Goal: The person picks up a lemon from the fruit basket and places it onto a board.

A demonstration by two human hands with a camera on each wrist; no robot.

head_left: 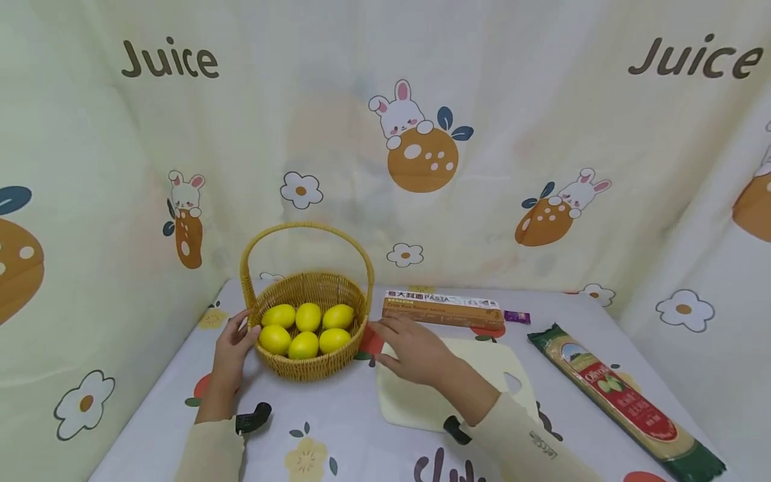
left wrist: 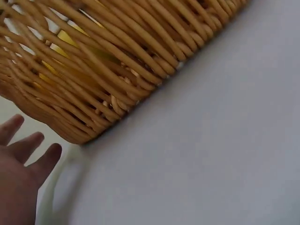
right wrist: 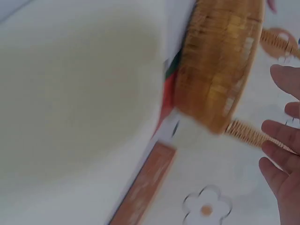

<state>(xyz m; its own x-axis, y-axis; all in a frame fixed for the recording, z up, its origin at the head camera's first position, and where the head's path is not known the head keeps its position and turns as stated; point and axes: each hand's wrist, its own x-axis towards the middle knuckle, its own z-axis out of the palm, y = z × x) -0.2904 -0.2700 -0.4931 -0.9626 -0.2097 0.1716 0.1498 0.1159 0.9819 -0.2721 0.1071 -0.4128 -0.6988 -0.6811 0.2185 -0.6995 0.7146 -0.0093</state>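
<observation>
A wicker basket (head_left: 310, 367) with a tall handle stands at the left of the table, holding several yellow lemons (head_left: 308, 317). My left hand (head_left: 231, 351) is at the basket's left side, fingers relaxed near its rim; whether they touch it I cannot tell. In the left wrist view that hand (left wrist: 23, 164) has spread fingers beside the wicker wall (left wrist: 93, 61). My right hand (head_left: 415, 351) reaches toward the basket's right side, above the cutting board's left part. The right wrist view has this hand (right wrist: 283, 140) with extended fingers, a gap showing between it and the basket (right wrist: 218, 65).
A white cutting board (head_left: 482, 361) lies right of the basket, with a pasta box (head_left: 442, 310) behind it and a small purple packet (head_left: 517, 317) beside the box. At the right lies a long green and red pasta bag (head_left: 626, 402). Printed curtains (head_left: 337, 134) surround the table.
</observation>
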